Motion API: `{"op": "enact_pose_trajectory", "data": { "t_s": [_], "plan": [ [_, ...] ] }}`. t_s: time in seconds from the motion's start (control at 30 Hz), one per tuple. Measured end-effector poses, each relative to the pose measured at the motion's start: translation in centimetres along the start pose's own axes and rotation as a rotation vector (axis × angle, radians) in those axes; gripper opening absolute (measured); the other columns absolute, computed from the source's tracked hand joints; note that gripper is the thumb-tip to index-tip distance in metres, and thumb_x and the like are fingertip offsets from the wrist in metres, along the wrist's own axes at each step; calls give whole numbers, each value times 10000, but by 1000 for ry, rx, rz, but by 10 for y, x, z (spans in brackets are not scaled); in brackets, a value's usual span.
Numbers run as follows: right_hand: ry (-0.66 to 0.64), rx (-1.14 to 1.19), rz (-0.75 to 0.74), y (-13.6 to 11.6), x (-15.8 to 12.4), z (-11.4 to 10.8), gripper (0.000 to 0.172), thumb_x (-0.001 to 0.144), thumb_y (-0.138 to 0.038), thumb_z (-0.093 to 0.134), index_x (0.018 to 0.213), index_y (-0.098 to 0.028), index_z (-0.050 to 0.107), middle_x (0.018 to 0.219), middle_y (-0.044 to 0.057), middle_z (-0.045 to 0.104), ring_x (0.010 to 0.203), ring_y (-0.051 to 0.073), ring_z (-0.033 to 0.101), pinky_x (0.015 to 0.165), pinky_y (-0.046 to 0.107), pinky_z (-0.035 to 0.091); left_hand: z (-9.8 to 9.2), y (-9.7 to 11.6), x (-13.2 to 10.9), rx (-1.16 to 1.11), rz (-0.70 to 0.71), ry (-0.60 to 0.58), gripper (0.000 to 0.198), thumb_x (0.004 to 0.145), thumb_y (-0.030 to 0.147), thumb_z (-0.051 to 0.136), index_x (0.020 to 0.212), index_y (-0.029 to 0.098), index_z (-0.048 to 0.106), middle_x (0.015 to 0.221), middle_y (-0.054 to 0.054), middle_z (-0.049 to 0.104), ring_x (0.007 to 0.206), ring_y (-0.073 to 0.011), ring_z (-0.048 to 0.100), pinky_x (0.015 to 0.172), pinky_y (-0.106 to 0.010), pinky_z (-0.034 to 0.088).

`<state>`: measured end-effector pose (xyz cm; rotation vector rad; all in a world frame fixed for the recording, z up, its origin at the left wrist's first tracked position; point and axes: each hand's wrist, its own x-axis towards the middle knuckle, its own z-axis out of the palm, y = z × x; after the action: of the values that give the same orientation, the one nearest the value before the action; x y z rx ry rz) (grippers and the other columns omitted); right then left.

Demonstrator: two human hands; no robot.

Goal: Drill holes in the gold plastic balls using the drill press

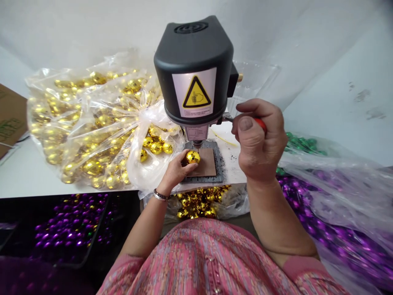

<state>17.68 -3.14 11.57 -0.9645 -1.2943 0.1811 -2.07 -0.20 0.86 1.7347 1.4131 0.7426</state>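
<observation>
Gold faceted ball (193, 157) pinched in the left hand (178, 169), over a flat brown board (209, 162) below a black rounded machine head (193, 53). Right hand (258, 141)'s wrapped round a red-ended metal lever (261, 123). Clear plastic bag of gold balls (89, 127) off left.

This looks like a small workshop, as a black, round-fronted bench machine (193, 53) with a yellow triangular hand-warning label (197, 94) stands on a white counter (18, 180), dark crumbs (226, 164) scattered around its grey metal base (218, 153). Goods lie about in bulk: left of the machine, a big clear plastic bag (139, 108) of shiny gold faceted balls (93, 166); to its right, heaped glossy purple balls (307, 221) under clear plastic sheeting (340, 196). Plain pale walls (344, 110) rise behind the machine and to its right.
</observation>
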Motion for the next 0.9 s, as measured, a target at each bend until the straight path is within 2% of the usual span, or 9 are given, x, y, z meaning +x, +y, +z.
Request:
{"op": "enact_pose_trajectory", "data": {
  "t_s": [0.23,0.5,0.63,0.9],
  "plan": [
    [-16,-83,-1,-1,-1,-2,314,977,-531,465,1110,-285,608,743,-12,556,650,102,555,646,280,525,5,6,9,129,48,-17,507,777,284,752,1267,176,677,1038,-45,747,898,-204,669,845,-314,534],
    [-57,-114,41,1,-1,-4,341,983,-551,431,1137,-297,599,747,-18,563,661,93,574,664,269,540,8,6,21,172,131,-77,568,715,223,809,1274,209,707,1192,-69,726,1097,-243,666,1010,-346,514],
    [-42,-23,-9,4,-4,-5,314,980,-514,471,1135,-287,623,746,-43,566,680,75,585,705,261,549,11,-1,23,87,169,-91,574,735,239,792,1298,194,691,1180,-58,746,1069,-242,678,975,-341,518],
    [-20,-37,-126,13,-20,-9,186,950,-297,565,1013,-204,714,840,-20,683,696,65,593,652,223,518,14,-3,20,15,182,-103,421,760,235,742,1173,165,714,1007,-9,764,896,-183,672,797,-261,506]
  ]
}}
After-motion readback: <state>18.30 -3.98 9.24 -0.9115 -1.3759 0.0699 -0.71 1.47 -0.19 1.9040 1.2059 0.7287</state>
